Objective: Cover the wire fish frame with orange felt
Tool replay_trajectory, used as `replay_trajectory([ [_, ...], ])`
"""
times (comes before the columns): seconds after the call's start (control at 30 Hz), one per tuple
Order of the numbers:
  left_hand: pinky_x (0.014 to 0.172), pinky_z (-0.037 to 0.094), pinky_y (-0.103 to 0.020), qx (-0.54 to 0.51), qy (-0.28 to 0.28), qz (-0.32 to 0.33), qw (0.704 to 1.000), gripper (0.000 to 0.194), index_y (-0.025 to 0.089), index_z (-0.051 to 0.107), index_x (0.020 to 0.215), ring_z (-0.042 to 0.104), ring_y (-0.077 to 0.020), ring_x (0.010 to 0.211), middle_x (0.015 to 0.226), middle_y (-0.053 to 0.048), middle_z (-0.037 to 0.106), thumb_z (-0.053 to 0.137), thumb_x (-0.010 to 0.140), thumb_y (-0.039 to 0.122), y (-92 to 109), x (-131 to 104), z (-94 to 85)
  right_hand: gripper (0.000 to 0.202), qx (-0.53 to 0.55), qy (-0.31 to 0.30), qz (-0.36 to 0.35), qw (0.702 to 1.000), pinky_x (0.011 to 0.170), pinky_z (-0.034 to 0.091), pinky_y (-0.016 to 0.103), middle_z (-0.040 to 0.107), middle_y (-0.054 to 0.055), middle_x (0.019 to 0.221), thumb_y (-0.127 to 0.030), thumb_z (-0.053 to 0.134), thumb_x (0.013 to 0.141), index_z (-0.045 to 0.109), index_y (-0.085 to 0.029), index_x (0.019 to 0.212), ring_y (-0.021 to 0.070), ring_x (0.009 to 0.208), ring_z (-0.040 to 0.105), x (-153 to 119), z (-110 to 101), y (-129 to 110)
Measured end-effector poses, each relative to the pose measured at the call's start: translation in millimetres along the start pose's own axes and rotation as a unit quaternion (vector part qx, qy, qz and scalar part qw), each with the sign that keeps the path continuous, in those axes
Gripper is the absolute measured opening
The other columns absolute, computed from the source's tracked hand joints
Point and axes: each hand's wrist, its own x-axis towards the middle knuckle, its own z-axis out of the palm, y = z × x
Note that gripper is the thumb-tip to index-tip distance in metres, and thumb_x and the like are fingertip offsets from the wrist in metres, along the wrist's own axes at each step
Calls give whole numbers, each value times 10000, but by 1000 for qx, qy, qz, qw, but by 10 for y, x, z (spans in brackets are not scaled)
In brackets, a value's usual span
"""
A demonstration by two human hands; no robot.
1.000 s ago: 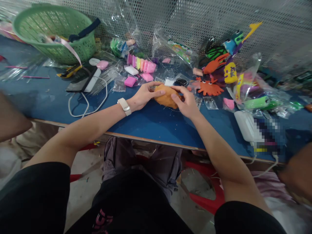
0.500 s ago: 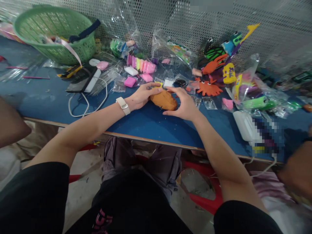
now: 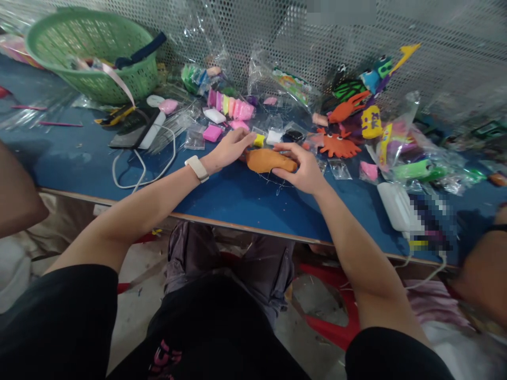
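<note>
An orange-brown lump of modelling clay (image 3: 264,160), long and rounded, is between my hands above the blue table (image 3: 233,203). Thin wire-like strands show under its near edge. My right hand (image 3: 303,166) grips the clay's right end, thumb in front and fingers behind. At the left end, my left hand (image 3: 232,150) has its fingers bent together close to the clay; whether they pinch part of it is hidden. Just behind the clay lie a yellow packet (image 3: 259,140), a white packet (image 3: 274,137) and a black packet (image 3: 293,135).
A green basket (image 3: 95,87) stands back left, near a phone (image 3: 137,129) with a white cable. Pink packets (image 3: 212,133) lie behind my left hand. An orange clay crab (image 3: 339,143) and other figures sit back right, by a white box (image 3: 396,206). Other people's arms show at both sides.
The clay has turned to lie more level and shifted slightly right. My right thumb has moved onto its front. My left fingers have drawn back to its left end.
</note>
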Motion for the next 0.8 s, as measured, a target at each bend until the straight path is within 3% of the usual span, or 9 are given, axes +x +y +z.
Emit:
replay_trajectory([
  [0.1,1348,510,-618,103,-59,133,984,608,239,813,1189,658,-450,1462,1291,-152,776,1128,758,532,143,-31,-69,691,21,-7,2,1000,1134,691,680,829,134,1513,-535,961,870,760,-296,1487,429,1324,832,2,-6,28],
  [0.2,1416,421,-708,182,-151,206,950,763,259,831,1285,619,-512,1541,1438,-175,755,1184,625,412,151,-38,-80,655,29,-19,-1,999,1119,691,669,836,128,1494,-563,959,883,772,-299,1452,418,1293,836,3,-27,45],
  [0.33,1392,470,-728,303,-197,305,881,753,299,744,1537,628,-481,1579,1611,-184,691,1031,843,352,-8,-41,-51,686,25,-27,8,999,1066,702,640,858,123,1421,-687,962,885,796,-301,1427,404,1217,840,8,-50,40],
  [0.47,1294,596,-653,387,-213,361,821,727,314,611,1700,692,-424,1546,1683,-199,665,851,1015,279,-59,-52,-82,736,31,-19,22,999,1048,718,605,871,112,1387,-847,927,890,822,-325,1398,383,1184,840,16,-52,8],
  [0.57,1225,645,-586,386,-187,367,825,704,293,600,1718,752,-398,1480,1670,-208,688,820,1049,283,-14,-49,-122,766,39,-14,19,999,1120,708,623,863,103,1401,-895,904,895,814,-346,1421,384,1241,835,12,-54,-11],
  [0.7,1153,668,-539,367,-136,345,853,576,242,678,1634,818,-360,1323,1550,-190,778,799,1079,341,16,-30,-116,972,14,-18,-16,1000,1180,694,646,792,128,1558,-836,1027,788,736,-356,1582,421,1356,804,-3,-60,-35],
  [0.8,1122,669,-493,346,-115,325,873,486,217,719,1565,826,-320,1262,1481,-168,818,768,1110,376,-4,-3,-69,869,-48,7,-39,998,1128,709,657,797,140,1533,-783,989,865,747,-340,1573,423,1311,812,6,-37,-53],
])
